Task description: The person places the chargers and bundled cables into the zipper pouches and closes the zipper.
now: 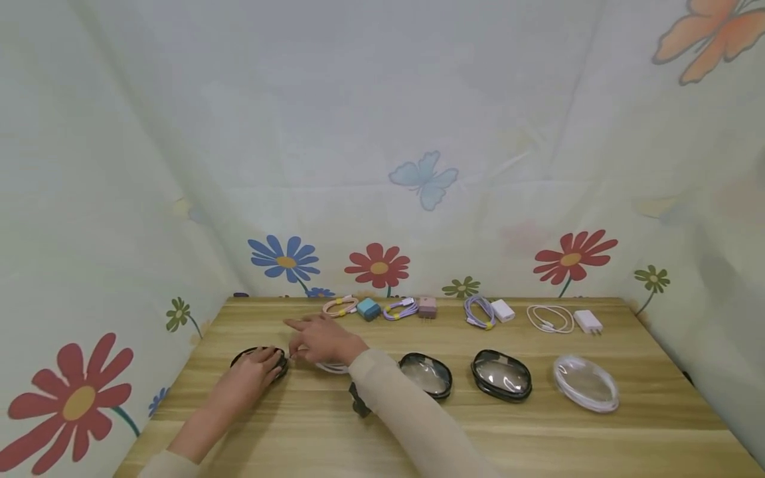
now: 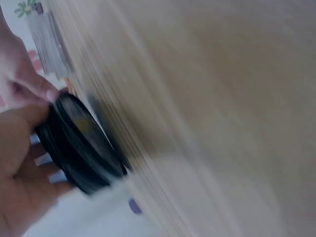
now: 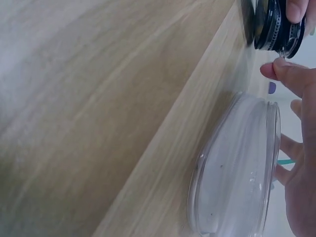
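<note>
1. A black case (image 1: 261, 359) is gripped by the left hand (image 1: 251, 375) at the left end of the wooden surface (image 1: 538, 431); in the left wrist view the fingers (image 2: 34, 89) are seen curled round the case (image 2: 79, 148), though that view is blurred.
2. A clear case (image 1: 332, 366) is covered by the right hand (image 1: 323, 340), just beside the black case. In the right wrist view the clear case (image 3: 237, 168) is seen lying flat on the surface beneath relaxed fingers (image 3: 291, 74), and the forefinger is shown stretched out in the head view. The hand is released, nothing being clenched.
3. Three more oval cases are lined up to the right along the same row: two black-rimmed ones (image 1: 425, 374) (image 1: 501, 375) and a clear one (image 1: 586, 383), each set apart from its neighbour.
4. A small dark thing (image 1: 359, 403) is partly hidden by the right sleeve (image 1: 406, 411); what it is cannot be told.
5. Coiled cables and chargers are laid out in pairs along the far edge: a pink cable (image 1: 340, 306) with a blue charger (image 1: 368, 309), a purple cable (image 1: 400, 309) with a pink charger (image 1: 427, 307), a second purple cable (image 1: 479, 311) with a white charger (image 1: 503, 310), and a white cable (image 1: 550, 318) with a white charger (image 1: 588, 321).
6. The surface is backed by a cloth (image 1: 382, 199) printed with flowers and butterflies.
</note>
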`<state>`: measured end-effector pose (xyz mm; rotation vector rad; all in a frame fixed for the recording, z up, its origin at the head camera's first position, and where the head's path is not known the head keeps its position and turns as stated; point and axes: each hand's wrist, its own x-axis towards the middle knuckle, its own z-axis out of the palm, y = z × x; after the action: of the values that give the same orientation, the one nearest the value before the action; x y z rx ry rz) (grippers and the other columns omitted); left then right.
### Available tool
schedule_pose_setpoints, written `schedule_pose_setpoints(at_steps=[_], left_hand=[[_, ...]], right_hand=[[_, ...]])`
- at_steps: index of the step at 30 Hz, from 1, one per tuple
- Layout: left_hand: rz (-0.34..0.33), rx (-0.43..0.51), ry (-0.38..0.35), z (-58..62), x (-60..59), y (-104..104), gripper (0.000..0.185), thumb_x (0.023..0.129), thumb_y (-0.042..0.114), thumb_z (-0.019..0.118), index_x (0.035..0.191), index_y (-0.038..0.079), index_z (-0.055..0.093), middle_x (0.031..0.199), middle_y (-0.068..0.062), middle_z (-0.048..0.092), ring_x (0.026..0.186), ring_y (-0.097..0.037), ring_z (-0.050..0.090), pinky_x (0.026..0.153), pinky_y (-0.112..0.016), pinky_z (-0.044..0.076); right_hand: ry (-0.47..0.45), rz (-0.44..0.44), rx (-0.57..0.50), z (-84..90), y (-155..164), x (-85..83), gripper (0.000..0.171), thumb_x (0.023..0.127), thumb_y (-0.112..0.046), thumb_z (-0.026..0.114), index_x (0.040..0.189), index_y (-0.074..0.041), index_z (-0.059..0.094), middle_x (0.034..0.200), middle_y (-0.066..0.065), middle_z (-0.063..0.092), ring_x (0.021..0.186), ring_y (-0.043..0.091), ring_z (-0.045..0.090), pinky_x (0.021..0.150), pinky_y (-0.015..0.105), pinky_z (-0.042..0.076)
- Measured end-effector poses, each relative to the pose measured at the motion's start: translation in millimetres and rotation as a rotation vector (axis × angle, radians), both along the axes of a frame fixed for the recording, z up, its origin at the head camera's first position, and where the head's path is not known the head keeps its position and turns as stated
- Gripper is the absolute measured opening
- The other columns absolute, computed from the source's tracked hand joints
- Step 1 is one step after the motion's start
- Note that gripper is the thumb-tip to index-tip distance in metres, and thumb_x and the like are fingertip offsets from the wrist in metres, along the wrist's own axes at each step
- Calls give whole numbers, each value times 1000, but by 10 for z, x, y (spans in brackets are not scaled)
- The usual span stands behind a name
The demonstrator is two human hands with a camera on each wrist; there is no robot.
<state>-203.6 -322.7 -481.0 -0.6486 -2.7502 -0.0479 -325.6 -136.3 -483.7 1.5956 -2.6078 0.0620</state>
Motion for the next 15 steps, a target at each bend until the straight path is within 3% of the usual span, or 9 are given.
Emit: schedule_pose_setpoints(at_steps=[4, 8, 11, 15], left_hand=[[-126, 47, -8, -12, 39, -132, 33, 90, 8, 74, 121, -5, 71, 128, -25, 65, 115, -45, 63, 91, -51, 54], [-162, 58, -75, -6, 55, -266, 35, 93, 9, 71, 127, 0, 70, 134, -21, 63, 119, -43, 62, 92, -51, 53], [-117, 64, -129, -7, 61, -328, 38, 95, 13, 71, 131, 2, 68, 137, -20, 61, 122, -43, 60, 94, -53, 53], [20, 103, -179, 6, 63, -319, 51, 95, 28, 72, 135, -2, 63, 140, -26, 56, 122, -48, 58, 93, -58, 52]], right_hand=[[20, -28, -10, -26, -23, 6, 17, 102, -41, 59, 108, -44, 75, 165, -4, 32, 141, 32, 45, 114, 57, 35], [39, -51, 0, -59, -83, 25, 17, 102, -45, 58, 108, -47, 74, 165, -8, 32, 140, 31, 46, 113, 55, 35], [46, -49, 12, -62, -120, 50, 19, 103, -45, 57, 111, -47, 73, 165, -7, 31, 141, 30, 45, 113, 53, 36], [39, -47, 7, -38, -121, 65, 18, 103, -43, 58, 112, -45, 73, 165, -5, 31, 143, 29, 43, 113, 54, 36]])
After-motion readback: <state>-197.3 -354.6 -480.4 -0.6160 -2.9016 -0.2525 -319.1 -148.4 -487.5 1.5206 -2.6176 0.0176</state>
